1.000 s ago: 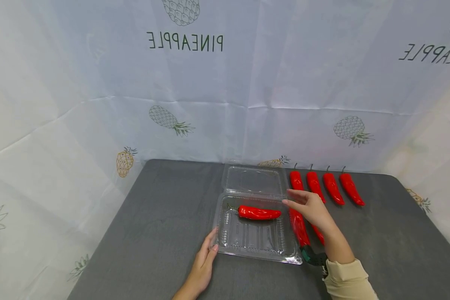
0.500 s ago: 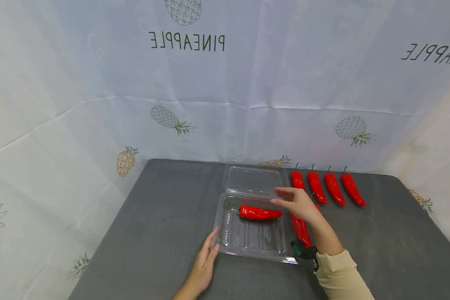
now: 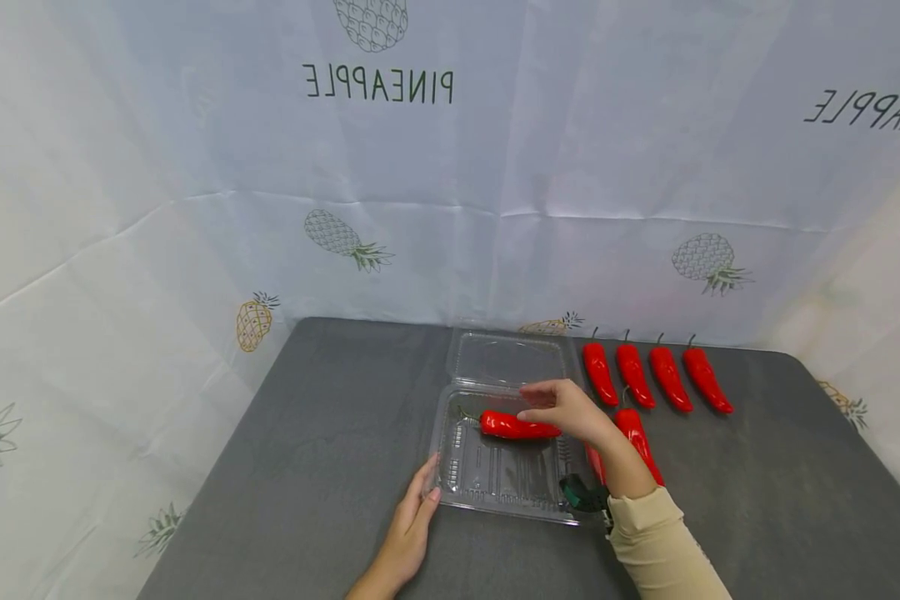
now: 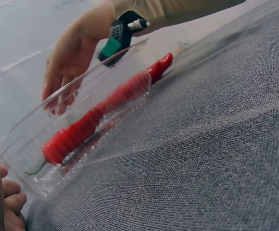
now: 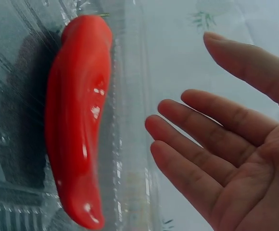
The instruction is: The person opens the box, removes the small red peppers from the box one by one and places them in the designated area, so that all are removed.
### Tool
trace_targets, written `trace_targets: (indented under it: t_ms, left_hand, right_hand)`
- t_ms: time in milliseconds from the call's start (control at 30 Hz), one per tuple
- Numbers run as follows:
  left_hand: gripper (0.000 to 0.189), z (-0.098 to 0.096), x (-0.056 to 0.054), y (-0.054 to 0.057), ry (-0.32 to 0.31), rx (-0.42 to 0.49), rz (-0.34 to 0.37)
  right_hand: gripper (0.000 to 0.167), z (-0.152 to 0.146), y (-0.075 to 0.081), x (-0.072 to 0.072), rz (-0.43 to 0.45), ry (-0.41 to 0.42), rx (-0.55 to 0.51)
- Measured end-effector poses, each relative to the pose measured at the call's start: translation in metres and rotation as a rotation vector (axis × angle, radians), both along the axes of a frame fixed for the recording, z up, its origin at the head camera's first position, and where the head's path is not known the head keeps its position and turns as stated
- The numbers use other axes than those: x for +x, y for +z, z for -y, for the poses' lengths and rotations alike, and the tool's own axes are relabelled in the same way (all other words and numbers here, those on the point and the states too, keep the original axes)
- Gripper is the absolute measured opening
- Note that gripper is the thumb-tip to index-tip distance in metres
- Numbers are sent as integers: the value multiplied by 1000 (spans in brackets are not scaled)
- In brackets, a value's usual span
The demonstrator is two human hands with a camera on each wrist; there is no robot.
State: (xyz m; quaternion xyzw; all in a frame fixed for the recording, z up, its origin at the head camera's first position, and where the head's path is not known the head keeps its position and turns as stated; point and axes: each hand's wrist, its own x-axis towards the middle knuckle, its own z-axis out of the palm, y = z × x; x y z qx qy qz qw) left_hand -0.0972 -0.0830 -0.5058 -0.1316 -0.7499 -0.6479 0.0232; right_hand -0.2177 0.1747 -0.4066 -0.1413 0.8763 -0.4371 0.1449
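A clear plastic clamshell container (image 3: pixel 487 493) lies on the table with its lid (image 3: pixel 507 360) folded back. One red chili pepper (image 3: pixel 506 426) rests in its base, the green stem toward the left. My left hand (image 3: pixel 407 533) holds the container's left edge between thumb and fingers; the left wrist view shows its curled fingers (image 4: pixel 13 197) at the rim. My right hand (image 3: pixel 566 410) hovers over the pepper's right part, covering its tip in the head view. Its fingers are extended and apart from the pepper (image 5: pixel 79 120) in the right wrist view, with nothing in the palm.
Several red peppers (image 3: pixel 668 379) lie in a row at the table's back right. Another pepper (image 3: pixel 637 442) lies nearer, right of the container, and one more (image 3: pixel 594 462) is mostly hidden by the right forearm. A white pineapple-print cloth (image 3: pixel 435 258) hangs behind the table (image 3: pixel 300 467).
My right hand has moved left from the container's right edge to above the pepper inside. More of the peppers at the right now show. The left hand stays at the container's edge.
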Motion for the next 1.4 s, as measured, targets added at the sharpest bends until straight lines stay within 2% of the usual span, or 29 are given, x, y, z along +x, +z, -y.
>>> trace_targets:
  t_ms: [267,667,1000,1400]
  left_hand:
    - [44,0,-1,0,-9,-20,60]
    - [44,0,-2,-1,-1,-32,36]
    - [43,1,0,0,1,-15,16]
    - [44,1,-1,0,-2,-29,48]
  right_hand:
    - [45,11,-15,-6,-27,127,101]
    - [35,16,-27,-9,-77,137,229]
    - [39,17,-27,-8,-72,221,239]
    - [39,18,-27,-8,-105,271,274]
